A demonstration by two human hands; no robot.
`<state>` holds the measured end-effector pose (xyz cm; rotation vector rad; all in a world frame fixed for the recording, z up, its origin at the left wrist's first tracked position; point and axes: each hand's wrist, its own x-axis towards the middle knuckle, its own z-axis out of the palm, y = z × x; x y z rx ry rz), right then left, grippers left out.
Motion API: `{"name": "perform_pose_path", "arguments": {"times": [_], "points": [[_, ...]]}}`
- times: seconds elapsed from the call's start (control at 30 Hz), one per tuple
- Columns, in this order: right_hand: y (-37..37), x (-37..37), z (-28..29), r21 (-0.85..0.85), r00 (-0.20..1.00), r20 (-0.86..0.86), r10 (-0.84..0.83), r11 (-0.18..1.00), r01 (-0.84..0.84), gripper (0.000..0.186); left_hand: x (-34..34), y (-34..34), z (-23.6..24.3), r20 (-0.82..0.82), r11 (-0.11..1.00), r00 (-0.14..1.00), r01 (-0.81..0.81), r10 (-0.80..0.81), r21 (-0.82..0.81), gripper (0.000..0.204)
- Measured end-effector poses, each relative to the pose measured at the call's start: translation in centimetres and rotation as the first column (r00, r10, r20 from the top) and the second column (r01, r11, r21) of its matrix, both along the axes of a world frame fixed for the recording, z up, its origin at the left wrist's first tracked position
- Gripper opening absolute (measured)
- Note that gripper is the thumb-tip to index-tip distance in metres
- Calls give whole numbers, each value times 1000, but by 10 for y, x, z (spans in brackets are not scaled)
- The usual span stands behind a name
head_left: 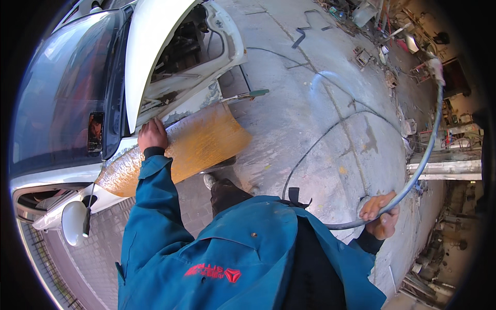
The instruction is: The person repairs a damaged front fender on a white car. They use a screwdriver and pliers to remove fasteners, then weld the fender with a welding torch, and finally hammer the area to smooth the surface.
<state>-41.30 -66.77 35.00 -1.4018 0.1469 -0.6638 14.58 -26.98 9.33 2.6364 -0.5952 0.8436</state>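
My left hand (153,136) is curled over the white edge of a car's front body at the top of a yellowish, speckled sheet (191,150) draped along its side, just below the raised white panel (144,46). My right hand (380,219) is closed around a grey-blue hose (429,150), low on the right. The hose arcs up to a pale fitting (434,67) at the upper right. A tool with a green handle (257,93) lies across the open bodywork (217,51), near the sheet's top edge.
The windscreen (57,93) and a white side mirror (74,223) are at the left. Thin dark lines (315,144) cross the stained concrete floor (289,113). Scrap parts and tools (364,15) crowd the right edge, with a white beam (444,168) among them. Paving (103,243) shows lower left.
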Motion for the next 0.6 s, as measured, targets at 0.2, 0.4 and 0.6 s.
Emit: {"name": "perform_pose_path", "arguments": {"times": [0.2, 0.4, 0.6], "points": [[-34, 10, -17, 297, 918, 3, -396, 877, 377, 75, -4, -2, 7, 25, 1000, 1000, 0, 0, 5, 31], [-62, 24, -28, 147, 805, -247, -539, 801, 581, 38, -4, -1, 8, 20, 1000, 1000, 21, -21, -17, 30], [-3, 129, -89, 123, 949, -290, -127, 978, 168, 22, -6, -2, 9, -8, 1000, 1000, 7, -7, -26, 29]]}}
